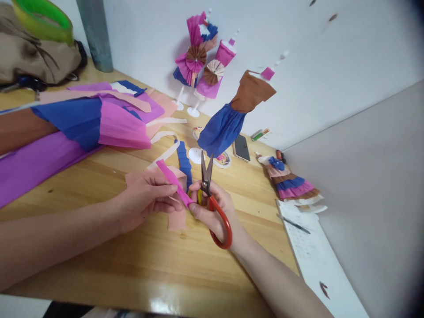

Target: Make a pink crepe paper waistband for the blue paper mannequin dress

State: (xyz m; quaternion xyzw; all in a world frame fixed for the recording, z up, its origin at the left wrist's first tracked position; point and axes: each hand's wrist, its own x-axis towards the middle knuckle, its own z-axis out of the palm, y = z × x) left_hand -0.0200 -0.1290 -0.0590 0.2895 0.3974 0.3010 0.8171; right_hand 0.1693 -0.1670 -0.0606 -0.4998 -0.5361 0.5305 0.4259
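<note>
A narrow strip of bright pink crepe paper (pixel 172 180) stretches between my two hands above the table. My left hand (pixel 149 194) pinches it near its middle, and the thumb and fingertips of my right hand (pixel 215 205) grip its lower end. Red-handled scissors (pixel 221 223) also rest in my right hand, their blades slightly apart and pointing away from me. Under and behind the hands lie peach paper pieces (pixel 177 221), a blue paper strip (pixel 184 161) and a curled cream strip (pixel 165 152). Something small and yellow (pixel 199 196) shows by my right fingers, partly hidden.
A miniature dress form in brown and blue paper (pixel 238 108) stands ahead, with two decorated ones (pixel 198 59) by the wall. Crepe paper sheets (pixel 73 119) cover the left. Rightward are a phone (pixel 241 147), another paper dress (pixel 293 181), and a notebook (pixel 308 243) with a pen.
</note>
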